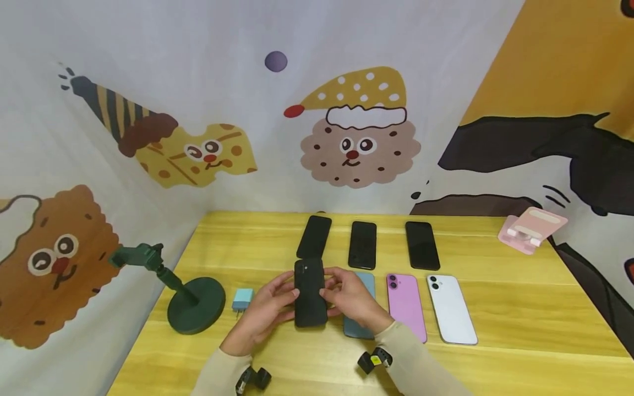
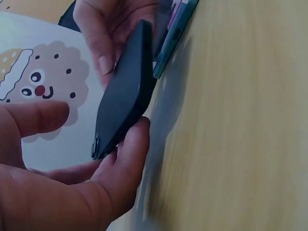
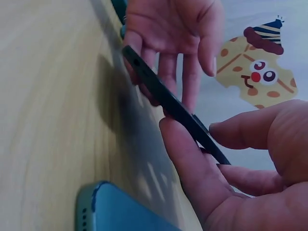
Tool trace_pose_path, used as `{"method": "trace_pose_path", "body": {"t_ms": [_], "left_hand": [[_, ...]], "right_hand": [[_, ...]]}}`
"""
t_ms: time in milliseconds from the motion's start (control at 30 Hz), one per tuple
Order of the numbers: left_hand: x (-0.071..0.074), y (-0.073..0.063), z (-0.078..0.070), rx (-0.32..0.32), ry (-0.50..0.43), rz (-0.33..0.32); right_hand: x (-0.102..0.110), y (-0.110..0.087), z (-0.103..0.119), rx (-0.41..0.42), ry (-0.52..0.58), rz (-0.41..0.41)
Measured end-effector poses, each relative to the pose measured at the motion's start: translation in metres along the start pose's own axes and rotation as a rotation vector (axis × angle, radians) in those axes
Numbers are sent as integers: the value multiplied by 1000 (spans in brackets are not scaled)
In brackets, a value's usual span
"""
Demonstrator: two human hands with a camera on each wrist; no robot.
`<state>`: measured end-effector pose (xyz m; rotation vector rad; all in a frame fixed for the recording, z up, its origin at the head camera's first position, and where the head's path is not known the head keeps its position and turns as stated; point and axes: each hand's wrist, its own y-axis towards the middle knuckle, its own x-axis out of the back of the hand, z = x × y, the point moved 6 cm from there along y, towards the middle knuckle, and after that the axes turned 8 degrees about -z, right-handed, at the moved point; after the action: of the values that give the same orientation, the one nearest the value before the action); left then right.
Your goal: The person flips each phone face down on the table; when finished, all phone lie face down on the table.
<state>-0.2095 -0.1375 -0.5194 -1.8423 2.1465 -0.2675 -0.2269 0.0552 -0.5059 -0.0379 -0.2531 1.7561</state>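
A black phone (image 1: 310, 300) is held over the table in both hands, its camera side up. My left hand (image 1: 267, 311) supports it at the left edge; in the left wrist view its fingers (image 2: 127, 156) lie under the phone while the thumb stands apart from it. From the right, my right hand (image 1: 354, 297) pinches the phone's edge between thumb and fingers, as the right wrist view shows. Below the right hand lies a blue phone (image 1: 358, 329), partly covered by it. Just beyond the held phone, another black phone (image 1: 315, 234) lies on the table.
Two more black phones (image 1: 362, 245) lie in the back row. A pink phone (image 1: 407, 309) and a white phone (image 1: 453, 311) lie to the right. A blue-and-white charger plug (image 1: 242, 300) and a green stand (image 1: 195, 308) are at left; a pink stand (image 1: 532, 228) is far right.
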Motion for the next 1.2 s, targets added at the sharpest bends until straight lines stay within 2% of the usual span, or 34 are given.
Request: {"method": "trace_pose_path", "body": {"t_ms": [333,567,800,1100,1200], "left_hand": [[1,-1,-2,2,107,0],[-1,-1,-3,12,197,21],[-4,-5,-2,27,215,75],[0,-7,-5,35,212,50],[1,-7,-6,31,216,38]], "right_hand": [[1,1,-5,71,-227,-42],[-2,0,-8,90,-360,-20],[-4,0,-9,87,-410,2],[-2,-2,-3,85,-435,-14],[0,-2,-1,110,-468,-12]]}}
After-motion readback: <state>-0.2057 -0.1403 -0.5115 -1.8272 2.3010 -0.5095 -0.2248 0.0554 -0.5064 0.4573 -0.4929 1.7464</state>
